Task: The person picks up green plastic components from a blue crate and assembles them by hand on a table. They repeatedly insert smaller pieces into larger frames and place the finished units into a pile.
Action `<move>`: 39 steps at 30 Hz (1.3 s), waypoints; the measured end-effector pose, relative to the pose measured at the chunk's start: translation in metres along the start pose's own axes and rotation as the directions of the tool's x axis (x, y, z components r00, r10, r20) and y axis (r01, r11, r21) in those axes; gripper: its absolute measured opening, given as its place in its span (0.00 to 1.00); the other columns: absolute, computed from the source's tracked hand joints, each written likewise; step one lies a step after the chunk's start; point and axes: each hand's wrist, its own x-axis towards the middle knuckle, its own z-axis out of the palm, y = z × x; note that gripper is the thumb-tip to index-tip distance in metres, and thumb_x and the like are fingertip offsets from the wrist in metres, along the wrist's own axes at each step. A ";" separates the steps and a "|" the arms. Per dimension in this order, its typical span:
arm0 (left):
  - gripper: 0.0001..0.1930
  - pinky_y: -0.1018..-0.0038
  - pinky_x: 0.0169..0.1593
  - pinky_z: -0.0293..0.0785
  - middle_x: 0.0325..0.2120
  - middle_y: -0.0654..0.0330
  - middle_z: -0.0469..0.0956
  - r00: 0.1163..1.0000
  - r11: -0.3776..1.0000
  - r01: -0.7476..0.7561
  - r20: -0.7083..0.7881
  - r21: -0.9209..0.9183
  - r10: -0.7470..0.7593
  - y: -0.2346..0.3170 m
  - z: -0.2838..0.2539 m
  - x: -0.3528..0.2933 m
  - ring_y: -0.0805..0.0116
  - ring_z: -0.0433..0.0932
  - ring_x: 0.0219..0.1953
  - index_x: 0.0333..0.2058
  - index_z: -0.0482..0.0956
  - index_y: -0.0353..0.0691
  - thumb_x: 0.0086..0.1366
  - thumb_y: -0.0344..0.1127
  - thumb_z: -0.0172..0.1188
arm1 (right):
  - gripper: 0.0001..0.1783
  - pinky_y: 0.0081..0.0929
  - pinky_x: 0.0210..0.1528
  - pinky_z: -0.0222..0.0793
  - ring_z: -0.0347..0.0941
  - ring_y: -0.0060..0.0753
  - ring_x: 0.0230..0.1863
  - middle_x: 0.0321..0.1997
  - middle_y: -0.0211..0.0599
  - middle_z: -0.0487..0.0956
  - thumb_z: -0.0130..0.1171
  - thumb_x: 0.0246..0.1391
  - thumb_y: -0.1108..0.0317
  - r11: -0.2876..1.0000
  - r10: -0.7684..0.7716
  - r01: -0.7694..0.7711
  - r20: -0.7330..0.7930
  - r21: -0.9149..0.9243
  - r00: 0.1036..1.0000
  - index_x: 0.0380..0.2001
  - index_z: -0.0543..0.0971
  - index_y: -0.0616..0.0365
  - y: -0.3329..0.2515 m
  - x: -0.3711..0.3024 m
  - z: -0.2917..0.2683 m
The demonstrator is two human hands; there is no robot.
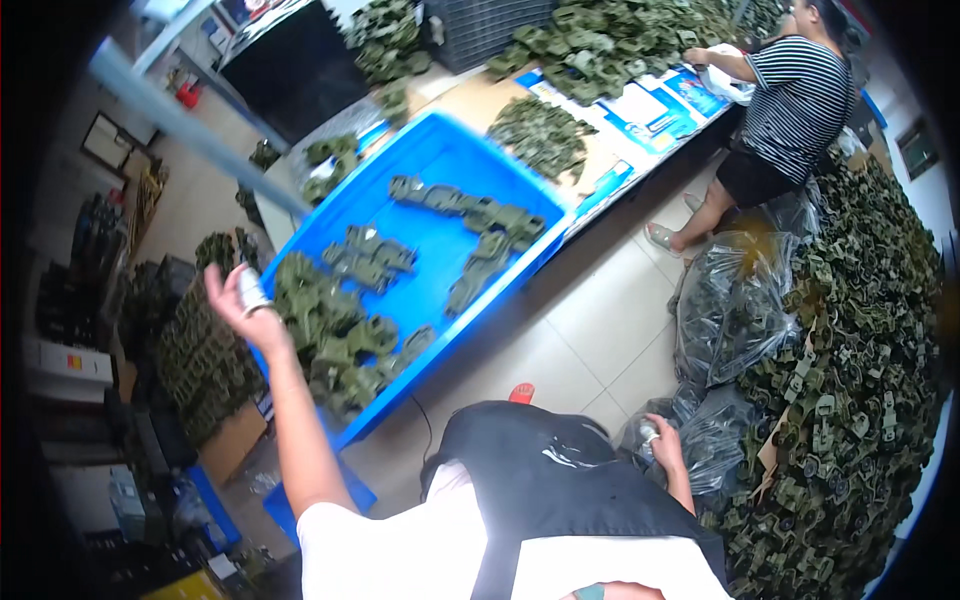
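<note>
My left hand (243, 312) is raised beside the left rim of a large blue plastic tray (330, 205). Its fingers are spread, a white wrap covers part of them, and it holds nothing. Olive-green moulded parts (325, 320) are heaped in the tray's near end; a cluster (370, 258) and a bent row (485, 225) lie farther in. Low on my right, my right hand (664, 445) hangs next to a clear plastic bag (715, 440). A white wrap shows there too; its fingers look loosely apart, with nothing visible in them.
Beyond the tray, a long table (450, 95) bears piles of green parts (600, 50). A co-worker in a striped top (800, 105) stands at its right side. A big heap of green parts (830, 430) and a filled clear bag (735, 310) flank the tiled floor (590, 335).
</note>
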 end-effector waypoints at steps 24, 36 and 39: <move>0.55 0.67 0.51 0.67 0.53 0.43 0.59 0.400 0.406 0.909 0.076 0.099 -0.914 -0.053 0.344 -0.147 0.58 0.67 0.51 0.61 0.23 0.43 0.49 0.27 0.62 | 0.19 0.31 0.48 0.64 0.70 0.41 0.47 0.45 0.47 0.74 0.52 0.49 0.74 0.883 -0.468 0.450 0.293 0.132 0.833 0.47 0.72 0.56 -0.163 0.505 -0.181; 0.24 0.60 0.53 0.63 0.43 0.58 0.66 0.829 0.895 -0.389 0.506 0.220 0.237 0.093 0.438 -0.069 0.55 0.67 0.49 0.45 0.72 0.55 0.47 0.28 0.60 | 0.28 0.32 0.50 0.68 0.68 0.36 0.51 0.52 0.42 0.70 0.51 0.54 0.55 0.567 -0.632 -0.629 0.771 0.532 0.082 0.56 0.63 0.53 -0.351 0.520 -0.185; 0.25 0.51 0.56 0.60 0.44 0.58 0.65 0.534 0.774 -0.632 0.742 0.034 0.404 0.096 0.504 -0.099 0.57 0.64 0.52 0.49 0.68 0.69 0.53 0.31 0.52 | 0.31 0.34 0.51 0.68 0.68 0.38 0.52 0.57 0.42 0.65 0.51 0.54 0.52 0.564 -0.531 -0.584 0.798 0.584 0.285 0.58 0.60 0.52 -0.365 0.537 -0.192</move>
